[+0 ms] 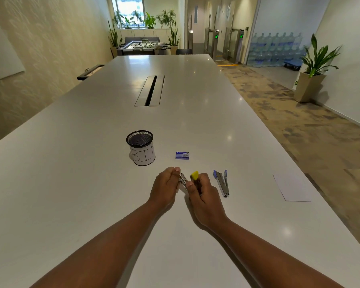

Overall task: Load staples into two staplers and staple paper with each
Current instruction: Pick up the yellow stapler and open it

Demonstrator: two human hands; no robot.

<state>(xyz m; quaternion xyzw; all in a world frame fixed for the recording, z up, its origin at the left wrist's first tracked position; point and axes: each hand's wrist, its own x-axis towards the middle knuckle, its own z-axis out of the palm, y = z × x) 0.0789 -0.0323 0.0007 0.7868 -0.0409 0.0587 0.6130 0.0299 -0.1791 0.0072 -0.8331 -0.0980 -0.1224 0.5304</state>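
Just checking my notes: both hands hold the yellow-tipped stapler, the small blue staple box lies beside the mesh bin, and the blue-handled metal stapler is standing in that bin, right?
Not quite. The head view shows the blue-handled metal stapler lying on the white table, right of the hands, not in the black mesh bin.

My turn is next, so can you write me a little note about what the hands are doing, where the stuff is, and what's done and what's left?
Left hand: holds the metal part of the yellow stapler.
Right hand: grips the same stapler's yellow end. It looks opened up between the hands.
Blue stapler: lies on the table, right of the hands.
Staple box: beyond the hands, looks closed.
Paper: far right, near the table edge.
Bin: left of the box.
Done: I can't see any staples loaded yet.
Left: load both staplers, then staple the paper with each.
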